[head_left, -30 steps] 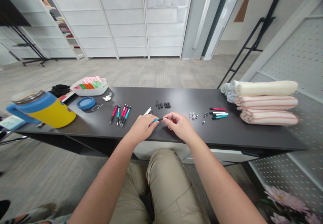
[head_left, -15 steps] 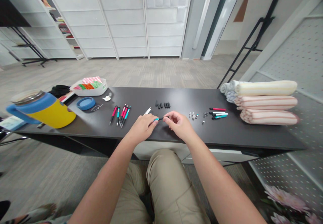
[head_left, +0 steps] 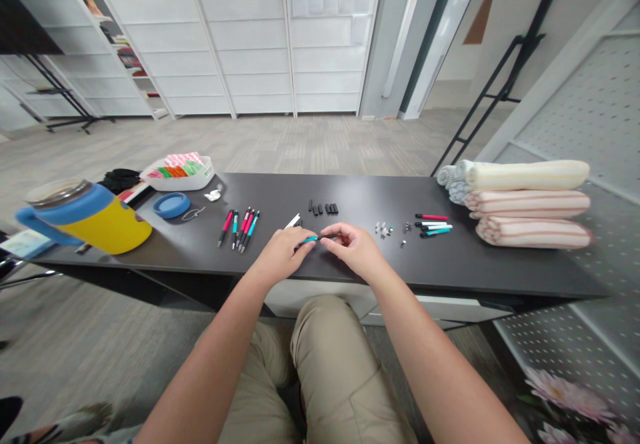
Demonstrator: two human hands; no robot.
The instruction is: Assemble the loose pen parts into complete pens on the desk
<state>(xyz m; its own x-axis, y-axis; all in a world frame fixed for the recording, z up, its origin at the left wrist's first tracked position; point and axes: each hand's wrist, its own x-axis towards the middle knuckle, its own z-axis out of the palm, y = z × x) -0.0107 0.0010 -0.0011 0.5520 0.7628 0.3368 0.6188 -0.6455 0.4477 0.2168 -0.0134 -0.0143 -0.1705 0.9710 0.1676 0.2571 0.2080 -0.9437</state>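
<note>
Both hands meet over the near middle of the dark table point(head_left: 350, 197). My left hand point(head_left: 283, 252) pinches the teal end of a pen point(head_left: 316, 238), and my right hand point(head_left: 352, 247) pinches its black grip end. To the left lie several finished pink and teal pens point(head_left: 240, 226). Behind the hands sit several small black grip sleeves point(head_left: 323, 208). To the right lie small metal and plastic parts point(head_left: 389, 229) and a few pen barrels point(head_left: 433, 225).
A yellow and blue jug point(head_left: 83, 217) lies at the table's left end, with a blue ring lid point(head_left: 171, 205) and a white tray of coloured items point(head_left: 178, 170) behind it. Rolled striped towels point(head_left: 525, 201) are stacked at the right. My knee point(head_left: 325, 351) is under the table edge.
My right hand has slid slightly left along the pen toward my left hand. Everything else on the table has stayed put.
</note>
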